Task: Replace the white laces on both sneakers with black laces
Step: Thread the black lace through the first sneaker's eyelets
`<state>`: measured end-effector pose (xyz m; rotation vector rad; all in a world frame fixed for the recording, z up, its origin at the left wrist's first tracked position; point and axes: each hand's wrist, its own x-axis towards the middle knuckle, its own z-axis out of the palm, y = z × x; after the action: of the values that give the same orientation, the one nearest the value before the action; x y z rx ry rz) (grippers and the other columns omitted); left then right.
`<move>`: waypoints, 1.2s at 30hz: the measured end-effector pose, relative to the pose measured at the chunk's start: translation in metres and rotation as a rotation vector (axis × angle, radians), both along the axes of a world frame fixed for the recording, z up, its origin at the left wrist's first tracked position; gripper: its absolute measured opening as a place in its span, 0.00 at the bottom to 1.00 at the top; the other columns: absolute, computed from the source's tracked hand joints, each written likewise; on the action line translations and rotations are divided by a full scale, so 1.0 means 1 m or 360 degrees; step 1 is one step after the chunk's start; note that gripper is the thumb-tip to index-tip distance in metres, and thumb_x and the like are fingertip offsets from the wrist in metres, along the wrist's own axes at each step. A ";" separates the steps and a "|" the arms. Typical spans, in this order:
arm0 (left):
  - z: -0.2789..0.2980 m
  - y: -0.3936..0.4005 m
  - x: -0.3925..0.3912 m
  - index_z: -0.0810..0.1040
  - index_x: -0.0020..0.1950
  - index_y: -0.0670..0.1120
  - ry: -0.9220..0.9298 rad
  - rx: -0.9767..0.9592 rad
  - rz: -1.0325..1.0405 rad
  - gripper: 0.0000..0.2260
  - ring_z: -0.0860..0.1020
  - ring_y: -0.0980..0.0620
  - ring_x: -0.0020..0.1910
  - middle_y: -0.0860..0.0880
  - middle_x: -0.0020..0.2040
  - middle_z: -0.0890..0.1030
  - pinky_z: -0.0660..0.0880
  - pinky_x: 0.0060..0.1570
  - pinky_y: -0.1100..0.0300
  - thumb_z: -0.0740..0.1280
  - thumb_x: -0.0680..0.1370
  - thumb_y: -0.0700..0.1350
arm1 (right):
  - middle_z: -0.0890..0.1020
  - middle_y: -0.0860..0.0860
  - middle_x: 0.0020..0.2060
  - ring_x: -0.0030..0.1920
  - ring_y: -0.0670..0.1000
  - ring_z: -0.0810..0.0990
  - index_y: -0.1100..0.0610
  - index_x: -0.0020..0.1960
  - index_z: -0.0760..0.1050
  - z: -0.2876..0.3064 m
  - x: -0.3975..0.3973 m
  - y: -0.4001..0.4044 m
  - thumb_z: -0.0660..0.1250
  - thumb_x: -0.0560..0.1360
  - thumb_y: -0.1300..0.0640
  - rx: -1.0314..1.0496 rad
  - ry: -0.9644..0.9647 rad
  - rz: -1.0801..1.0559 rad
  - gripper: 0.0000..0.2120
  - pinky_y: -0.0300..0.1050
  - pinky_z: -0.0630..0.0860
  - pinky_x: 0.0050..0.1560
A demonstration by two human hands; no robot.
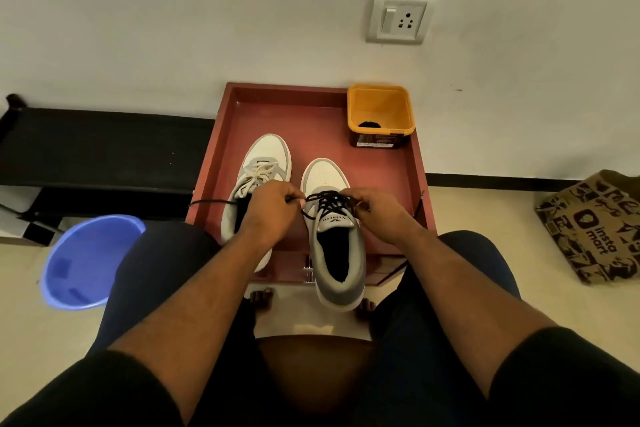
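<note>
Item: pair of grey-and-white low-top sneakers, toes pointing away from the wearer of the camera, standing side by side on a reddish-brown rimmed wooden counter (412, 163) set against a pale wall.

Right sneaker (334, 236): threaded with a black cord lace (327, 201) crossing over the tongue through what looked like most of the eyelets; heel overhung the near edge of the counter; loose ends of the lace trailed out to either side, one past the left sneaker, one toward the counter's right rim.

Left sneaker (258, 163): carried its original white flat lace (258, 174), criss-crossed and not yet removed.

Left hand (268, 206): grip closed in a pinch on the black lace just left of the tongue; right hand (375, 210): fingers curled on the lace at the other side, the exact pinch partly hidden.

Yellow square plastic tub (381, 107): at the counter's far right corner, well apart from the shoes; a dark bundle lay at its bottom, probably the second black lace, though too small to tell.

Progress, as judged: roughly half done; one shoe relaced and apparently being tightened or tied; the other shoe remained wholly to be stripped and relaced.

Also present: blue round plastic basin (90, 260) on the floor at left; printed brown paper bag (595, 229) on the floor at right.
</note>
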<state>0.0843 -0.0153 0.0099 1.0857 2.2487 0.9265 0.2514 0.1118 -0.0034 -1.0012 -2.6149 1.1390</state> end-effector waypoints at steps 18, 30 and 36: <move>0.019 -0.028 0.003 0.85 0.47 0.43 0.0391 -0.0086 0.0095 0.07 0.78 0.52 0.45 0.47 0.48 0.80 0.75 0.48 0.59 0.72 0.75 0.46 | 0.82 0.54 0.41 0.42 0.55 0.82 0.54 0.44 0.75 -0.005 0.028 0.013 0.62 0.78 0.62 0.0116 -0.0393 -0.0661 0.06 0.52 0.82 0.45; 0.106 0.001 0.005 0.71 0.32 0.45 -0.0069 -0.0183 -0.0031 0.18 0.67 0.50 0.25 0.47 0.29 0.71 0.65 0.29 0.63 0.71 0.76 0.54 | 0.85 0.56 0.43 0.46 0.53 0.84 0.60 0.48 0.79 0.086 -0.001 -0.021 0.69 0.73 0.70 -0.0976 0.1374 -0.0955 0.07 0.48 0.81 0.53; 0.193 0.020 0.003 0.80 0.41 0.41 -0.0316 -0.0081 -0.0095 0.07 0.72 0.54 0.26 0.47 0.33 0.79 0.66 0.27 0.65 0.73 0.74 0.44 | 0.85 0.57 0.42 0.43 0.52 0.83 0.63 0.47 0.81 0.150 -0.019 -0.031 0.70 0.71 0.71 -0.0640 0.1397 -0.0681 0.07 0.46 0.81 0.46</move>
<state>0.0875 0.0044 0.2025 0.9870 2.0563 0.9054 0.2320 0.0811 0.1461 -0.7893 -1.4532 1.5418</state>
